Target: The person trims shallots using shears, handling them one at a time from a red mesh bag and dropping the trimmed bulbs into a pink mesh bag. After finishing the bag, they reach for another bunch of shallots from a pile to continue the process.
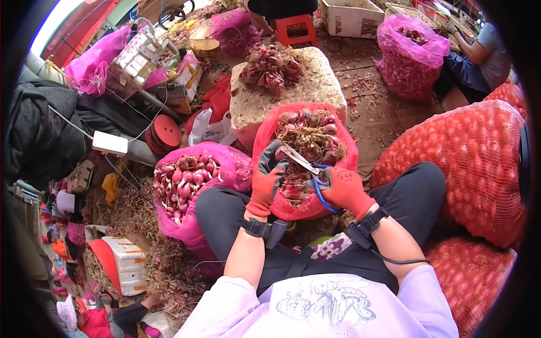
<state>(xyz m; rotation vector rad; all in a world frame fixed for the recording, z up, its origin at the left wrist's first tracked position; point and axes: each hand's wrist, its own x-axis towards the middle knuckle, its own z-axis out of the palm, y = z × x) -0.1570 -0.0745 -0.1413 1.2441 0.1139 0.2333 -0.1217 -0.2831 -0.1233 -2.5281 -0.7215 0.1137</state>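
Observation:
My right hand (348,190), in a red and dark grey glove, grips a pair of scissors (300,160) by its blue handles. The blades point up and left, close to the fingers of my left hand (266,183). That hand wears a matching glove and is closed round a shallot (282,153), mostly covered by its fingers. Both hands are over an open red mesh bag (350,147) between my legs. Inside are shallots (304,118) with dry, straw-coloured roots and stems. Left of my knee, a pink mesh bag (231,194) holds cleaner shallots (183,183).
Ahead, a pale foam block (324,73) carries a pile of shallots (273,67). Full red net sacks (456,163) crowd my right side. A pink sack (408,62) stands farther off beside a person (490,53). At left are a white box with cables (110,143) and a red spool (164,132).

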